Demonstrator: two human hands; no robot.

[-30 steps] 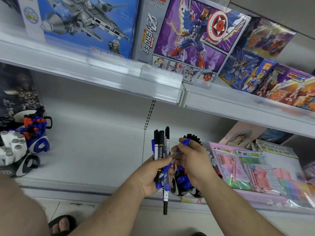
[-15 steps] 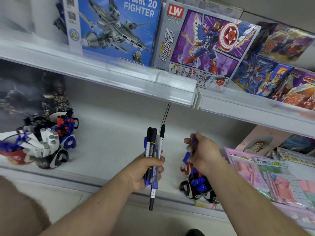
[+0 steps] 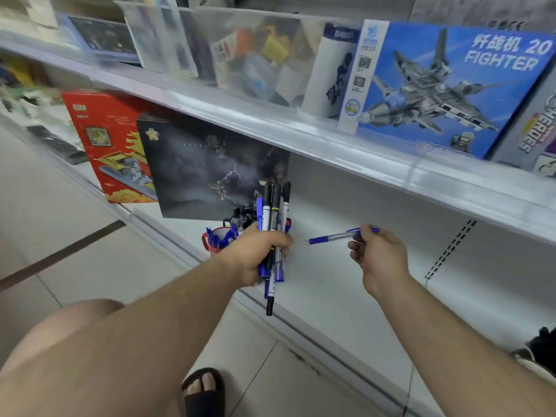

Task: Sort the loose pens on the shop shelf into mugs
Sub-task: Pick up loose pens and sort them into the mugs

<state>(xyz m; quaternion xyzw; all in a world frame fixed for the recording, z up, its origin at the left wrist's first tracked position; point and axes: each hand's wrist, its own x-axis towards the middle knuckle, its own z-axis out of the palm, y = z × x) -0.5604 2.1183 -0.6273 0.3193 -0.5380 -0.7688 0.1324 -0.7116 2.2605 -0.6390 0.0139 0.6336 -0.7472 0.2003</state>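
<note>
Head view: left hand grips a pen bundle; right hand pinches one blue pen.

My left hand sits at frame centre, fingers curled tight, forearm running in from lower left. My right hand, right of centre, pinches between thumb and fingertips.

Blue pen now level, tip leftward.
</note>
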